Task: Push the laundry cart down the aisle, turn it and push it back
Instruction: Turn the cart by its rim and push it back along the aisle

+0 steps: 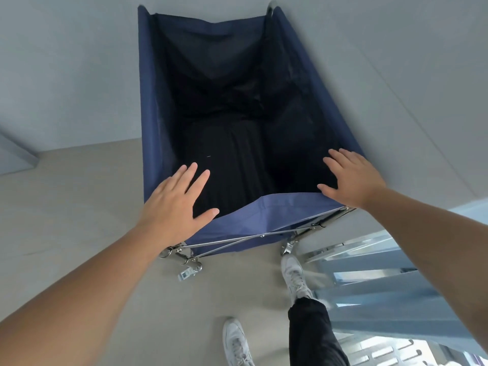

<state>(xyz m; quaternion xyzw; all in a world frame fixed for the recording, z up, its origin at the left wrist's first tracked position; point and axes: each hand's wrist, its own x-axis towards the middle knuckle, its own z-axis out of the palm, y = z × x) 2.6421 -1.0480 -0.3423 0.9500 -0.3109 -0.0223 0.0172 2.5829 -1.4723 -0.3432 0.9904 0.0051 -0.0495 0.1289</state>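
Note:
The laundry cart (266,216) is a navy fabric bin on a folding metal frame with castors, standing on the floor straight ahead of me. Dark clothing (232,165) lies in its bottom. My left hand (175,199) hovers flat over the near left corner of the rim, fingers spread, holding nothing. My right hand (351,178) is spread the same way over the near right corner, its thumb close to the rim. I cannot tell whether either palm touches the fabric.
A pale wall (66,75) rises right behind the cart's far end and along its right side. A metal railing or rack (375,283) stands at the lower right. My feet in white shoes (294,276) are on the beige floor (79,220) just behind the cart.

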